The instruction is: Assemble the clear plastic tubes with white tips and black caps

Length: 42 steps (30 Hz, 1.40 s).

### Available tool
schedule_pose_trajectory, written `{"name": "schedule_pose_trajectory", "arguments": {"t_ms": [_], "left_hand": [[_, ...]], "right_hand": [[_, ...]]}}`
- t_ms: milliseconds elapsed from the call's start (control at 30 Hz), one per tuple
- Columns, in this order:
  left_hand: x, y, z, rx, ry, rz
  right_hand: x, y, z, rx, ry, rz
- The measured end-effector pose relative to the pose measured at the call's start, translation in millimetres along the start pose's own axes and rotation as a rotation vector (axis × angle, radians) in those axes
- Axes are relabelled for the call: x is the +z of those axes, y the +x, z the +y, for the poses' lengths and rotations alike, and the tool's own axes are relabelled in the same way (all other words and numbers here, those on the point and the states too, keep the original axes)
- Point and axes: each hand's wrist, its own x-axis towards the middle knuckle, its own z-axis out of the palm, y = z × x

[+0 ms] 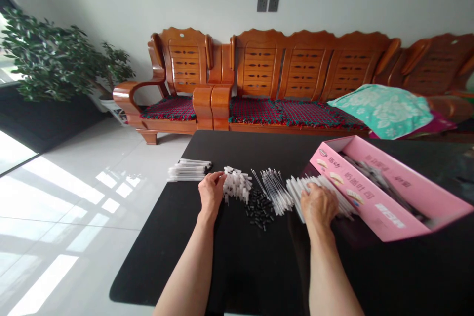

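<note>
At the left edge of a pile of short white plastic pieces [238, 186], my left hand [213, 190] has its fingertips drawn together. Whatever is between them is too small to make out. My right hand [319, 203] lies over a heap of long white plastic tubes [295, 190], its fingers curled onto them. Between the hands are small black plugs [259, 209] and a fanned bundle of thin pen refills [276, 190] with pointed tips. Left of my left hand, a stack of white sticks with dark ends [188, 170] lies near the table edge.
A pink cardboard box [370, 202] with greyish contents stands right of the tubes on the black table [252, 266]. Behind the table runs a wooden sofa [259, 69] with a turquoise cloth [385, 108]. A potted plant [66, 59] stands at left.
</note>
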Motion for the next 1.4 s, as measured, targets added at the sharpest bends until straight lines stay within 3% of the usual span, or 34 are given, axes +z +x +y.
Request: {"name": "schedule_pose_trajectory", "arguments": {"t_ms": [300,567,800,1067,1400], "left_hand": [[-3.6,0.8,-2.0,-0.002,-0.005,0.000],[-5.3,1.7,-6.8,-0.047,-0.032,0.013],[-16.0,21.0,-26.5,0.037,0.123,0.261],[-17.0,33.1,-54.2,0.025,0.334,0.134],[-25.1,31.6,-57.9,0.036,0.339,0.224]], "right_hand": [[6.8,-1.3,-6.5,-0.039,0.122,0.116],[4.2,-5.2,-23.0,-0.020,0.142,0.139],[1.4,-7.2,-29.6,-0.005,0.156,0.159],[3.6,-8.2,-31.3,0.014,0.178,0.125],[4.8,-9.2,-33.0,0.029,0.241,0.125]]}}
